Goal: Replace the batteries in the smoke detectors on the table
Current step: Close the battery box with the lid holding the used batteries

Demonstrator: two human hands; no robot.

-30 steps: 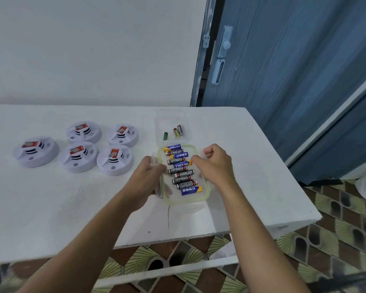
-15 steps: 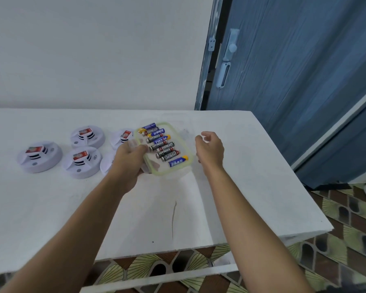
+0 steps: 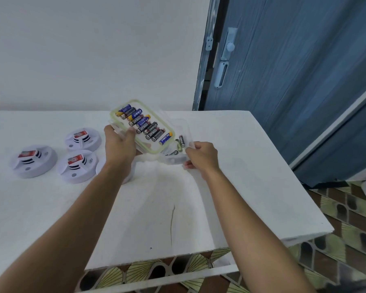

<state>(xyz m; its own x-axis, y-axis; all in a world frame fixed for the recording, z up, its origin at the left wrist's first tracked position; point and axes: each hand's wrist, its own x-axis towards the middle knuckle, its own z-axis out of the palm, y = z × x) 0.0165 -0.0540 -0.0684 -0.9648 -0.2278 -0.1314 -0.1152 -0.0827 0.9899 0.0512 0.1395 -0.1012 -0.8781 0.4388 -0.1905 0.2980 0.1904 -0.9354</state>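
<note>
The smoke detectors [image 3: 33,160] stand left of our left hand [image 3: 119,148], whose curled fingers grip a tilted green-rimmed box [image 3: 152,152] of batteries [image 3: 145,125], and just right of it our right hand [image 3: 201,158] pinches a clear tray [image 3: 175,160] with loose cells [image 3: 181,141].

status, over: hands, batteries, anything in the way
Left hand holds battery box up, tilted. Right hand grips clear tray with a few loose cells. Detectors on table, untouched; left arm hides part of one.
</note>
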